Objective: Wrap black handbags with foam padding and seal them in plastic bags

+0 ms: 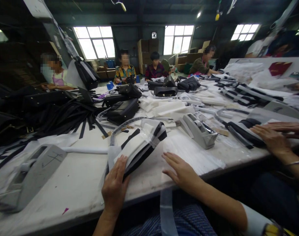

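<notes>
While my left hand (114,188) rested on the near end of the black bundle (139,154), apparently steadying it, my right hand (182,172) lay open beside it, empty.
The bundle lay aslant at the edge of the table (77,193), a clear band (153,141) seemingly binding its layers; my left fingers (119,165) were close together, though I couldn't tell whether they pinched it. Grey tape dispensers (198,132) stood either side, presumably for reach.

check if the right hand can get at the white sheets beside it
Probably yes: the right hand appears to hold nothing, its fingers are right by the near side of the white sheets, and nothing seems to stand between them.
</notes>
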The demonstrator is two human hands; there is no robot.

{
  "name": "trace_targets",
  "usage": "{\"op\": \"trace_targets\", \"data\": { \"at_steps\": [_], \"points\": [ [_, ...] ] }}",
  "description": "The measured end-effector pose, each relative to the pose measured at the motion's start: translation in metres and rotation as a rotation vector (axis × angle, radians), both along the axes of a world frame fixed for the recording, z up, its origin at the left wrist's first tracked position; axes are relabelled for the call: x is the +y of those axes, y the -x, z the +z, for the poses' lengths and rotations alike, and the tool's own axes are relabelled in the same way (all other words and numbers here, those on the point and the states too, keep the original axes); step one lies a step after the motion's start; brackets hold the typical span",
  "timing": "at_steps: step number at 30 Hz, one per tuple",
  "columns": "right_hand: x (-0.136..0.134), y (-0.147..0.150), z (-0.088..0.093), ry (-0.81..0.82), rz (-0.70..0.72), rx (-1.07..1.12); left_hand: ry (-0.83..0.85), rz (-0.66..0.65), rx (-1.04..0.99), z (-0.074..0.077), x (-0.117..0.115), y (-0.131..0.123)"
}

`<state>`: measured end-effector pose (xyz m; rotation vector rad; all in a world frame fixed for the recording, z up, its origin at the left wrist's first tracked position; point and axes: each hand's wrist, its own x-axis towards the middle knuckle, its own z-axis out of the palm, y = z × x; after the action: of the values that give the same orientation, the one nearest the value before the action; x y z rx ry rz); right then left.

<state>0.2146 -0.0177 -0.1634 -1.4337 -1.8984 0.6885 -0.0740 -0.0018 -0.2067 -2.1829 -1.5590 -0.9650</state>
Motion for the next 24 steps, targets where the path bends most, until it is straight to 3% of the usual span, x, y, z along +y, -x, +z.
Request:
{"op": "trace_targets", "data": {
  "at_steps": [3,6,10,12,15,17,20,24],
  "points": [
    [0.024,0.012,-0.026,0.004,-0.023,-0.117,-0.005,0.002,-0.023,0.002,0.0,0.0],
    [0.035,0.033,-0.039,-0.023,0.23,-0.213,-0.021,0.012,-0.06,0.002,0.0,0.001],
    [0.069,0.061,-0.032,-0.266,0.561,-0.196,-0.054,0.047,-0.124,0.001,0.002,0.002],
    [0.097,0.074,-0.025,-0.353,0.594,-0.192,-0.054,0.068,-0.154,0.001,0.004,0.002],
    [0.127,0.089,-0.019,-0.358,0.518,-0.214,-0.058,0.075,-0.179,0.003,0.008,0.004],
    [0.126,0.093,-0.022,-0.349,0.434,-0.217,-0.062,0.077,-0.181,0.006,0.011,0.006],
    [0.102,0.091,-0.034,-0.323,0.35,-0.236,-0.08,0.09,-0.174,0.013,0.016,0.01],
    [0.077,0.083,-0.046,-0.313,0.386,-0.277,-0.157,0.088,-0.132,0.026,0.021,0.01]
  ]
}}
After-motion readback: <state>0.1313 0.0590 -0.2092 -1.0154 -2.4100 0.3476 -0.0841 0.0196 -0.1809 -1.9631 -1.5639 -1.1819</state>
